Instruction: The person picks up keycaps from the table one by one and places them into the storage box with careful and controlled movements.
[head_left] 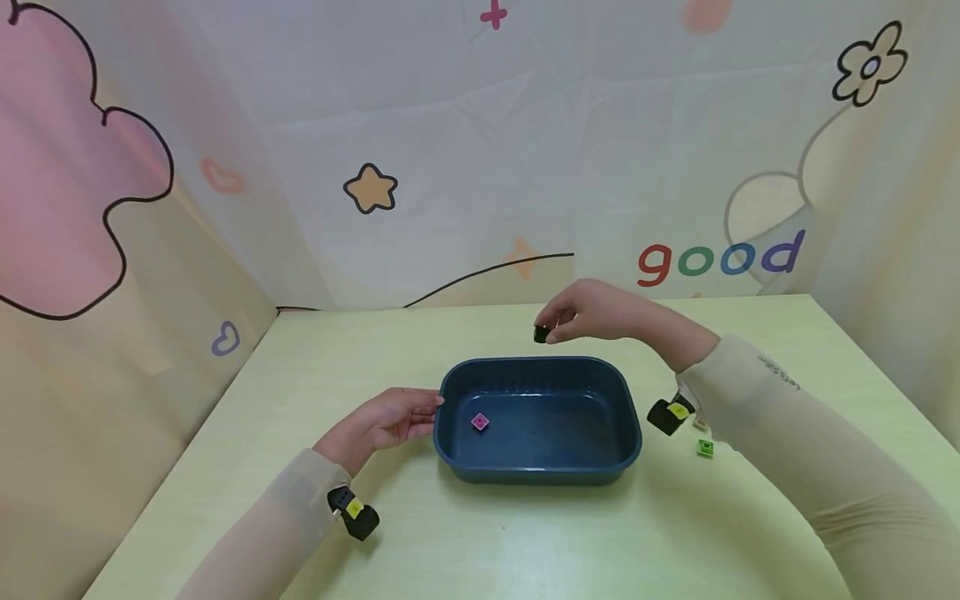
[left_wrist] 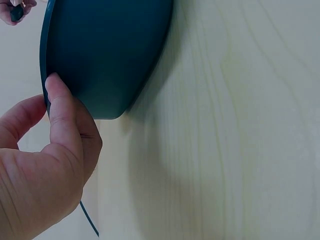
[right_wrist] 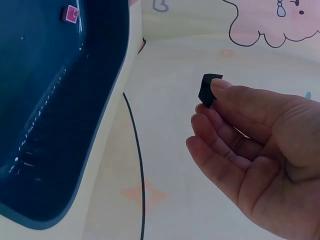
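Observation:
A dark blue plastic basin [head_left: 536,477] stands on the table, and a small pink block [head_left: 480,422] lies inside it toward the left. My left hand [head_left: 397,419] holds the basin's left end; in the left wrist view thumb and fingers pinch its rim [left_wrist: 44,55]. Beyond the basin's far edge, my right hand [head_left: 603,310] is raised above the table. Between its thumb and fingertips it pinches a small black block [right_wrist: 207,91], apart from the basin in the right wrist view.
Right of the basin, a small green block [head_left: 705,448] lies on the pale wooden table [head_left: 480,550]. A light brown piece [head_left: 701,424] is partly hidden behind the right wrist camera [head_left: 670,415]. A printed curtain [head_left: 465,108] hangs behind the table.

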